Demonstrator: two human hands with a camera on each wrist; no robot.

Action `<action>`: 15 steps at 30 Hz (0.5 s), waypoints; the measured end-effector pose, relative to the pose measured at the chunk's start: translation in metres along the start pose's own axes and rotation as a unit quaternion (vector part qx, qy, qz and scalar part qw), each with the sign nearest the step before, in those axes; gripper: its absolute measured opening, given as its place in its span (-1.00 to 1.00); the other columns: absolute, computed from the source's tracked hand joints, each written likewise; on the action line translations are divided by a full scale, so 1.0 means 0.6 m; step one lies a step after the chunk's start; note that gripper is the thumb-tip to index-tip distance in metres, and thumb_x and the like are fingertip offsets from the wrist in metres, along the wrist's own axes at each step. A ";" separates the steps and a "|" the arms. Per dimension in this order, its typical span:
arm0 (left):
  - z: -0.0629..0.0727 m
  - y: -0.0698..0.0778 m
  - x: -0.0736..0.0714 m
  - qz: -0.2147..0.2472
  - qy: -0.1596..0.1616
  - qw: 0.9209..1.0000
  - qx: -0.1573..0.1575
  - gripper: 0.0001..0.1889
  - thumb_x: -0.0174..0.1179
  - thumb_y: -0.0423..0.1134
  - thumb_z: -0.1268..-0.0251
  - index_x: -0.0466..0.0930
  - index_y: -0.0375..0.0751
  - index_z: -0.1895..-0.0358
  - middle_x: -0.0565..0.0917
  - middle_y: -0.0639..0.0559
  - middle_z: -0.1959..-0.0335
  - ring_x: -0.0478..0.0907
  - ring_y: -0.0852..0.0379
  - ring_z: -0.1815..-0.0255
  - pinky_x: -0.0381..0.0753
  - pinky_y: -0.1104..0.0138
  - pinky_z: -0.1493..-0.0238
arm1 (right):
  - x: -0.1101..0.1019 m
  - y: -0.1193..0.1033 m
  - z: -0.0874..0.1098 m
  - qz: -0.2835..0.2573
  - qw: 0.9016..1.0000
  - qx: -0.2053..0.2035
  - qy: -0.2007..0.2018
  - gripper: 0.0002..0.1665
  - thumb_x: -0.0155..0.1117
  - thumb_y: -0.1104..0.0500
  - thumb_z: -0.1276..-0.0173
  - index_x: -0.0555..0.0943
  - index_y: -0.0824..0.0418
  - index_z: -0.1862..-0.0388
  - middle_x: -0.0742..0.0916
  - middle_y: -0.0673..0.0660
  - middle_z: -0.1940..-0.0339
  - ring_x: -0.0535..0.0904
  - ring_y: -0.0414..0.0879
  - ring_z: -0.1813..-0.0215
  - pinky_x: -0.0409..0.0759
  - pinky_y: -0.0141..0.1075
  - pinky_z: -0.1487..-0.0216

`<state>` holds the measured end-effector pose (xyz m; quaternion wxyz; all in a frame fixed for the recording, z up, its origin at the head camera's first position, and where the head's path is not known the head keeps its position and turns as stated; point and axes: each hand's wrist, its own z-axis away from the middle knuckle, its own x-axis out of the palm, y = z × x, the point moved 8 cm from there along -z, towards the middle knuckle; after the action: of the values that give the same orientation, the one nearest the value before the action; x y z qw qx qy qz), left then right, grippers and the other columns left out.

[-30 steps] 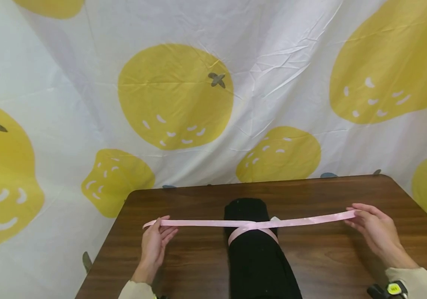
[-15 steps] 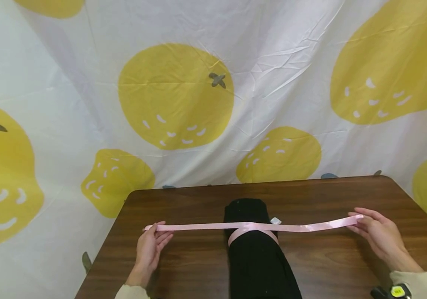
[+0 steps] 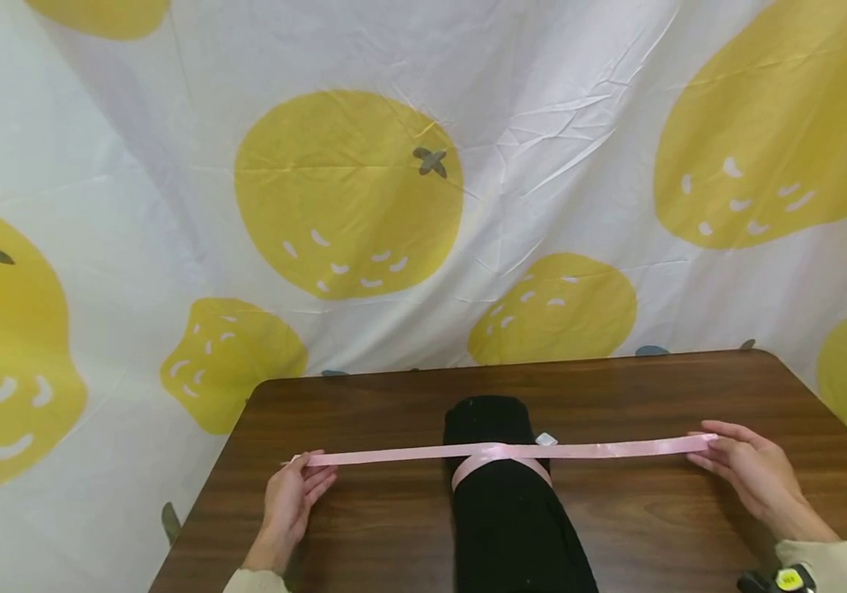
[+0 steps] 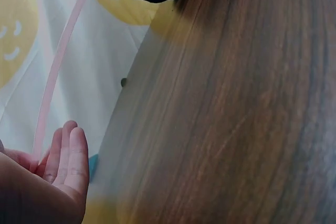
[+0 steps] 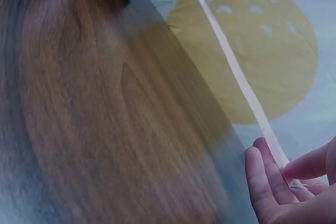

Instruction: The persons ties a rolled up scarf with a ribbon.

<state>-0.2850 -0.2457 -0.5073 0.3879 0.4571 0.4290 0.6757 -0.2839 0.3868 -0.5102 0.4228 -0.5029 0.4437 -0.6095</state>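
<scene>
A black rolled cloth bundle (image 3: 512, 527) lies lengthwise on the table in the head view. A pink satin ribbon (image 3: 408, 453) goes round it and crosses on top, its two tails stretched out sideways. At the left my left hand (image 3: 290, 498) pinches one tail near its end, between thumb and fingers. My right hand (image 3: 752, 473) pinches the other tail's end at the right. In the right wrist view the ribbon's frayed tip (image 5: 298, 186) shows under the thumb. Both tails run nearly straight, above the tabletop. The bundle's underside is hidden.
The brown wood-grain table (image 3: 364, 412) has rounded far corners. Behind it hangs a white cloth (image 3: 171, 165) printed with yellow fruit. A small white tag (image 3: 546, 440) sticks out at the bundle's right side, just behind the ribbon.
My left hand has drawn outward to the left and toward me. The right hand has come slightly nearer me too. The right tail sagged half a second ago and is straighter now.
</scene>
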 end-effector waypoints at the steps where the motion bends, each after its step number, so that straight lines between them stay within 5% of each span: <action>1: -0.001 -0.001 -0.001 -0.004 0.001 1.000 -0.001 -0.59 -0.23 -0.28 -0.61 0.33 -0.64 -0.18 0.73 -0.04 0.33 0.74 0.12 0.27 0.69 0.19 0.06 | -0.002 0.003 0.000 0.008 1.000 0.006 0.005 -0.45 -0.03 0.47 -0.44 0.71 -0.13 0.36 0.74 -0.11 0.33 0.72 -0.18 0.29 0.71 -0.31 0.21; 15: -0.013 -0.020 -0.017 -0.026 0.014 0.999 -0.013 -0.62 -0.09 -0.34 -0.54 0.32 -0.66 -0.18 0.69 -0.01 0.35 0.73 0.10 0.27 0.70 0.21 0.09 | -0.009 0.020 0.001 0.042 0.998 0.035 -0.019 -0.58 0.04 0.39 -0.47 0.73 -0.04 0.31 0.71 -0.11 0.29 0.73 -0.16 0.25 0.71 -0.29 0.16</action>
<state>-0.2879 -0.2528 -0.5231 0.4049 0.4313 0.4372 0.6774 -0.2819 0.3889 -0.5232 0.4732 -0.4803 0.4349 -0.5969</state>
